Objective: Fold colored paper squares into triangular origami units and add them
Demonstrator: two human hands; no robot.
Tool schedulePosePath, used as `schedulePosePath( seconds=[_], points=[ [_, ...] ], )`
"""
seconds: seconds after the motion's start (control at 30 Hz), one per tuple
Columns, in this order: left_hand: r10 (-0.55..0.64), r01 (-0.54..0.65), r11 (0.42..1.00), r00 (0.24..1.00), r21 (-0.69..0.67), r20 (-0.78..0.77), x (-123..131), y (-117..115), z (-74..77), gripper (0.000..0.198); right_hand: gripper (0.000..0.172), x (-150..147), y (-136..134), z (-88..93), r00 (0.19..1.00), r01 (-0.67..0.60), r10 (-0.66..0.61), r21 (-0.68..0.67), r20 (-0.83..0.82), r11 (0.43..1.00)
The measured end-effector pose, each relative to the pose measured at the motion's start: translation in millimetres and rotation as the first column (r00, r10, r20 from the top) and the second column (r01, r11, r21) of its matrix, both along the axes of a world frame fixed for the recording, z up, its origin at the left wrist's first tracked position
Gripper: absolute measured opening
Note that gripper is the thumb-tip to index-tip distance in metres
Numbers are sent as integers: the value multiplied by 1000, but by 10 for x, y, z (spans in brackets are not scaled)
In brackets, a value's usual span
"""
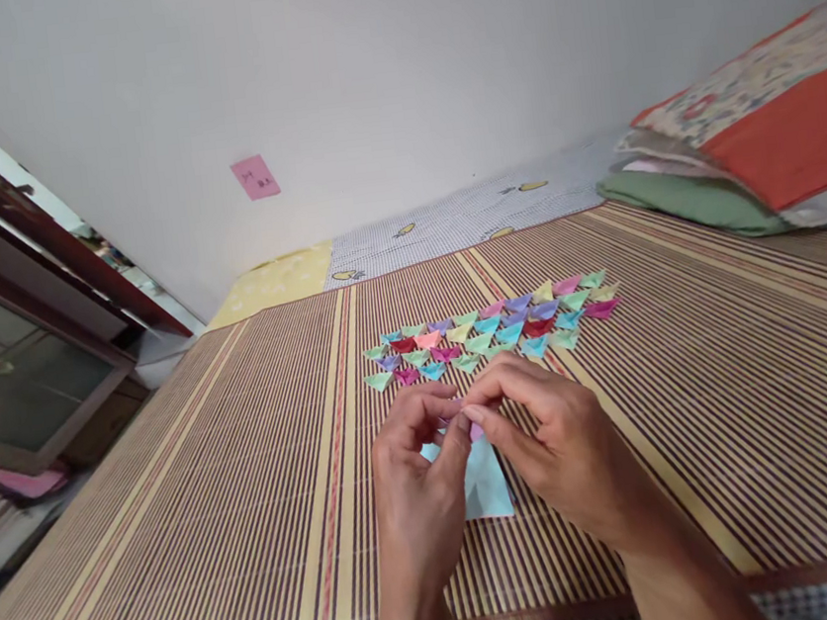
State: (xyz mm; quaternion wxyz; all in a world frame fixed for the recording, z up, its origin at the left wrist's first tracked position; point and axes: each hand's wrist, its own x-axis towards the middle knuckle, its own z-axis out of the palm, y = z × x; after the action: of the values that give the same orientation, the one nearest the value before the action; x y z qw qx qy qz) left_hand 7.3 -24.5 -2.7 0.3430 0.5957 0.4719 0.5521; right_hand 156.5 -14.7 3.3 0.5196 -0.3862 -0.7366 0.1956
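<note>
Between the fingertips of my left hand (pixel 425 448) and my right hand (pixel 546 424) is a small piece of folded purple paper (pixel 476 431). Both hands pinch it, thumbs close together, and the fingers cover most of it. Beneath them a light blue sheet of paper (pixel 487 486) lies on the striped mat, partly hidden by my left hand. Just beyond my fingers stand several rows of small folded paper pieces (pixel 478 343) in green, blue, pink, red, yellow and purple. My right fingers overlap the nearest row in view.
The striped bamboo mat (pixel 205 513) covers the bed, with a patterned sheet (pixel 440 215) showing behind it. Folded bedding (pixel 790 148) is stacked at the right. A pink note (pixel 255 177) is stuck on the wall. At the left stands a cabinet with a glass panel (pixel 6 346).
</note>
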Motion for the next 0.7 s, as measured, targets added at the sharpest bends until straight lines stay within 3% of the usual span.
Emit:
schedulePosePath(
  seconds=[0.27, 0.43, 0.57, 0.7],
  points=[
    [33, -29, 999, 993, -33, 113, 38, 19, -35, 10, 19, -30, 16, -5, 996, 55, -49, 71, -76, 996],
    [44, -33, 998, 979, -61, 201, 48, 16, -12, 7, 15, 9, 31, -16, 987, 109, -106, 20, -119, 994],
    [79, -80, 997, 989, 2, 122, 66, 7, -4, 8, 12, -28, 48, -38, 987, 95, -93, 11, -127, 995],
    [157, -153, 985, 987, 81, -45, 75, -11, 10, 9, 20, -69, 66, -71, 997, 65, -58, 135, -54, 989]
  ],
)
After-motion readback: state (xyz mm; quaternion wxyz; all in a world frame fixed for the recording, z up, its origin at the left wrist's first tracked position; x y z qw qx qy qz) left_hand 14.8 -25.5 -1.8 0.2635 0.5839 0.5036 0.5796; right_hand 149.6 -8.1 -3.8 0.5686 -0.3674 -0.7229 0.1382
